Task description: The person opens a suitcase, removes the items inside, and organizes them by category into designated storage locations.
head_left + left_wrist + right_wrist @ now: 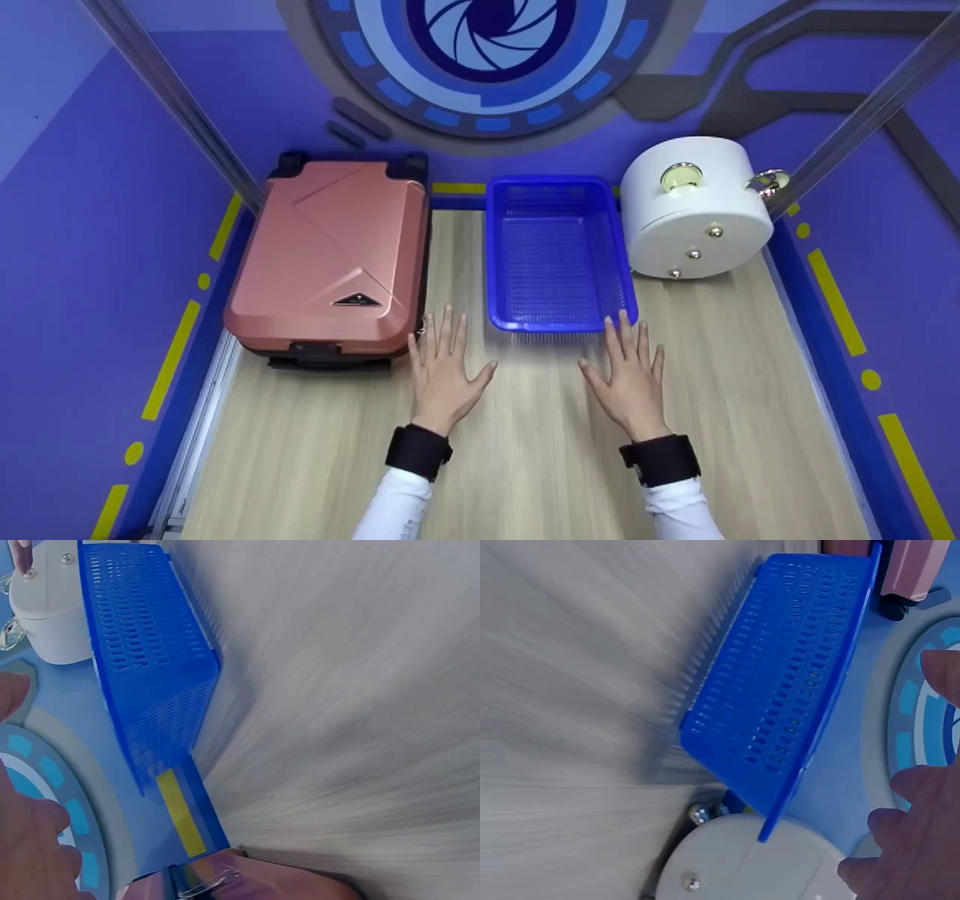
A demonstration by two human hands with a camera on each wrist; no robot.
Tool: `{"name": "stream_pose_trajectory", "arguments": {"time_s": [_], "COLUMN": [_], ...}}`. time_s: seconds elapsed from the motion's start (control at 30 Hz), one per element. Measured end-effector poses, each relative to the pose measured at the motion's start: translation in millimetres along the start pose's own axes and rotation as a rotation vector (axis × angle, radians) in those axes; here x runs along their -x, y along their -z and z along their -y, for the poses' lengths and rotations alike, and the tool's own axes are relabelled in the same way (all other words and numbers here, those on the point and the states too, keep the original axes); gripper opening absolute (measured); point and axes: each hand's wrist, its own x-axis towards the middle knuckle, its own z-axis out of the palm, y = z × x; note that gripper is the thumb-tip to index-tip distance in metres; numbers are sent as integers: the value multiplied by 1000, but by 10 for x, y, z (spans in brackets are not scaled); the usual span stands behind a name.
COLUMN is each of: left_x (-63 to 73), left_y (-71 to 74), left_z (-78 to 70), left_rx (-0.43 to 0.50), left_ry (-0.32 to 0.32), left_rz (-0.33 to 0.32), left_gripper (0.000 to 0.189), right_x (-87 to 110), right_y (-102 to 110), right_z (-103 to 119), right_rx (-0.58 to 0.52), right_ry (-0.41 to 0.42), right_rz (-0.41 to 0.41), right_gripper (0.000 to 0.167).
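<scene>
A blue plastic basket (555,328) with perforated walls stands in the middle of the wooden table, and nothing shows inside it. My left hand (442,379), fingers spread and straight, is between the basket's near left corner and a pink hard-shell suitcase (330,255) lying flat. With its fingers also spread, my right hand (630,382) is in front of the basket's near right corner; its fingertips overlap the rim in the head view. Both palms face down and neither hand grips anything. The basket's perforated side (142,615) shows beyond my left hand in the left wrist view.
A white rounded case (694,210) with gold knobs and shiny handles stands at the back right. Blue panels with yellow stripes (836,300) border the table on both sides. A back wall (480,150) with a round printed pattern rises behind the basket.
</scene>
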Motion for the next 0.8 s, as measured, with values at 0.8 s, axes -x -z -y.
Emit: {"name": "stream_pose_trajectory", "arguments": {"time_s": [0.8], "left_x": [-440], "left_y": [817], "left_z": [959], "left_rx": [-5], "left_ry": [161], "left_rz": [-5], "left_gripper": [128], "right_x": [-121], "right_y": [-287], "right_z": [603], "right_rx": [4], "right_ry": [194], "right_rz": [50], "right_gripper": [84]}}
